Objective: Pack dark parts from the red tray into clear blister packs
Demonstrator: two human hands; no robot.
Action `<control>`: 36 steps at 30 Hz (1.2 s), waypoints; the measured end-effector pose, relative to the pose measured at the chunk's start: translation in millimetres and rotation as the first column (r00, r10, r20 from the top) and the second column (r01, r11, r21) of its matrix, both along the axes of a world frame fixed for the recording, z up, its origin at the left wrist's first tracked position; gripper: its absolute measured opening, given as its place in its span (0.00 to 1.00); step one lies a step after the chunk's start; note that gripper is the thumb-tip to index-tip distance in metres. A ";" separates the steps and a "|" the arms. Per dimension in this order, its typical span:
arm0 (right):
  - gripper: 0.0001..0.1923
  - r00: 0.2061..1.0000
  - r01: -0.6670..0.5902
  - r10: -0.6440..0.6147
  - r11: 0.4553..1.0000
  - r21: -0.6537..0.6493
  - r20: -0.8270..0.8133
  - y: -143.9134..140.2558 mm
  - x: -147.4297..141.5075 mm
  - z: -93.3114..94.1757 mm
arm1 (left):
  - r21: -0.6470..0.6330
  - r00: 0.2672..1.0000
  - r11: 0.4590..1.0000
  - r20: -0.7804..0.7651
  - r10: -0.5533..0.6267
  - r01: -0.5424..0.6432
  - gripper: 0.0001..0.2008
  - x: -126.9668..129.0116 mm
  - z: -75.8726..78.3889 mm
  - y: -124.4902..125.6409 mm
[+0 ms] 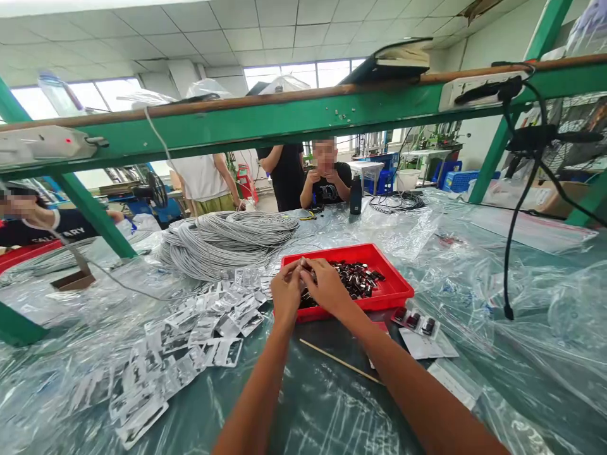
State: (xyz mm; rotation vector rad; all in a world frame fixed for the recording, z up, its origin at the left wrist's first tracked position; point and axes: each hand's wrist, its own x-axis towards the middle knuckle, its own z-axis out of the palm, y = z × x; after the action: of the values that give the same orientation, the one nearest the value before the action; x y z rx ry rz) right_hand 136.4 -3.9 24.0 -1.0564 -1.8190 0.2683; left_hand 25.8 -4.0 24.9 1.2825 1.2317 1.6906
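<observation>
My left hand [286, 291] and my right hand [327, 285] meet above the near left corner of a red tray [396, 292]. Their fingertips pinch a small item between them; it is too small to make out. The tray holds several small dark parts [356, 278]. Left of my hands lie several small clear packets [190, 344] spread over the plastic-covered bench. A strip with three dark parts [415, 320] lies just right of the tray's front.
A big coil of grey cable [227, 240] sits behind the packets. A thin wooden stick [339, 361] lies near my right forearm. A green shelf beam [284, 120] crosses overhead, with a black cord [516, 208] hanging at right. People work across the bench.
</observation>
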 end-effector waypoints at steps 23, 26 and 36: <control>0.19 0.970 0.111 -0.109 0.994 0.003 0.218 16.3 14.6 -13.5 | -0.074 0.946 0.997 -0.323 -0.016 -0.009 0.16 -4.0 -17.1 29.3; 0.14 0.983 0.108 -0.102 0.994 -0.032 0.151 13.7 6.8 -14.7 | -0.074 0.990 0.993 -0.102 -0.100 0.093 0.16 -1.8 -20.7 28.4; 0.14 0.996 -0.087 0.081 0.977 -0.196 -0.040 34.0 40.9 -14.1 | -0.043 0.951 0.990 -0.275 -0.140 0.134 0.13 -8.5 -12.4 27.0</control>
State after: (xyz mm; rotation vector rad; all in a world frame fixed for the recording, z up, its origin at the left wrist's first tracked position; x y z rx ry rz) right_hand 177.3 30.1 9.9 -1.1062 -1.8391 0.5234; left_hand 17.3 23.0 12.5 1.5935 1.2826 1.4284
